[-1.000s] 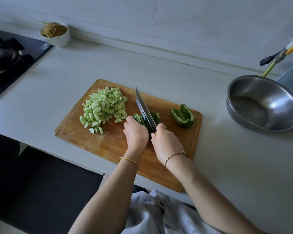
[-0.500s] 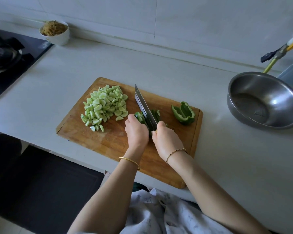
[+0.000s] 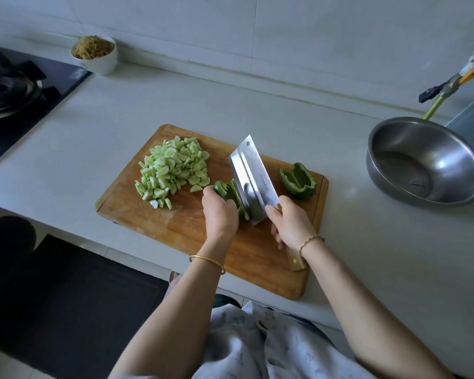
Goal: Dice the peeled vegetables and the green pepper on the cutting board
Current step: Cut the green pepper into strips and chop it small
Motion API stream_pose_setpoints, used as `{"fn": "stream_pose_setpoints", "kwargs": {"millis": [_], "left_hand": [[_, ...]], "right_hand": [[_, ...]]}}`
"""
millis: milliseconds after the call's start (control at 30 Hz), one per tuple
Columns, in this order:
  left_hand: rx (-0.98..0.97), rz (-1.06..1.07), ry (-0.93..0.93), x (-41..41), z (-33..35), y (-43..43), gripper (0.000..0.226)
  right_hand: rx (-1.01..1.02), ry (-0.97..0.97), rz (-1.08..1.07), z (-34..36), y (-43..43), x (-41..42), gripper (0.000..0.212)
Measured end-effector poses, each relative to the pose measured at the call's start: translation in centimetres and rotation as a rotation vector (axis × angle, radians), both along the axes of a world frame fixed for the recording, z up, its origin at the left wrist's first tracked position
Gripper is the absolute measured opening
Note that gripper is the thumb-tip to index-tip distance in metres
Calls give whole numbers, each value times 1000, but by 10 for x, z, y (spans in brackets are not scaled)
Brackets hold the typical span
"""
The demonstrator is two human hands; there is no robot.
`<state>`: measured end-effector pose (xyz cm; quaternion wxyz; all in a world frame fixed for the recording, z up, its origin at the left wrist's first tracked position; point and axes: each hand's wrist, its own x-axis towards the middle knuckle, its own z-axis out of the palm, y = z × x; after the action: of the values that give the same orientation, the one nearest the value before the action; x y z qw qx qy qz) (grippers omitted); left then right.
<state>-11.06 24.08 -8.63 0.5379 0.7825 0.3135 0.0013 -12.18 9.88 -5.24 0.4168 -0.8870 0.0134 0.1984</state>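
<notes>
pale grey counter (image 3: 257,110): largest surface; broad bare stretch behind the board up to the wall, and another between the board and the bowl on the right.
black hob (image 3: 25,105): set into the counter at far left, dark pan on it, well apart from the board.
wooden board (image 3: 181,231): lies at an angle, its near right corner just beside the counter's front edge; bare wood along the near side.
steel bowl (image 3: 424,160): on the counter right of the board, apart from it, nothing visible inside.
diced pile (image 3: 173,170): pale green cubes heaped on the board's left part, a few strays at its near fringe, short of the left edge.
cleaver (image 3: 253,179): blade tilted, broad face showing, its edge down against the pepper.
right hand (image 3: 292,222): fist closed round the cleaver's wooden handle, whose butt shows below the wrist.
left hand (image 3: 220,212): fingers curled down, pressing the pepper half (image 3: 229,192) at mid-board, touching the blade's left side.
second half (image 3: 298,181): hollow side up, near the board's right edge, untouched.
white cup (image 3: 96,54): against the wall beside the hob, filled with brownish shreds.
</notes>
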Motion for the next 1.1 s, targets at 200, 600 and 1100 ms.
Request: {"fn": "stream_pose_setpoints", "kwargs": {"millis": [200,600,1100], "left_hand": [[-19,61,7,0,-2,15,29],[-92,-42,-29,0,2,5,50],[-109,-12,-69,0,0,-2,43]], "right_hand": [[83,28,-22,-2,-4,0,13],[146,-120,-85,27,-15,10,30],[20,-108,30,42,3,-12,25]]}}
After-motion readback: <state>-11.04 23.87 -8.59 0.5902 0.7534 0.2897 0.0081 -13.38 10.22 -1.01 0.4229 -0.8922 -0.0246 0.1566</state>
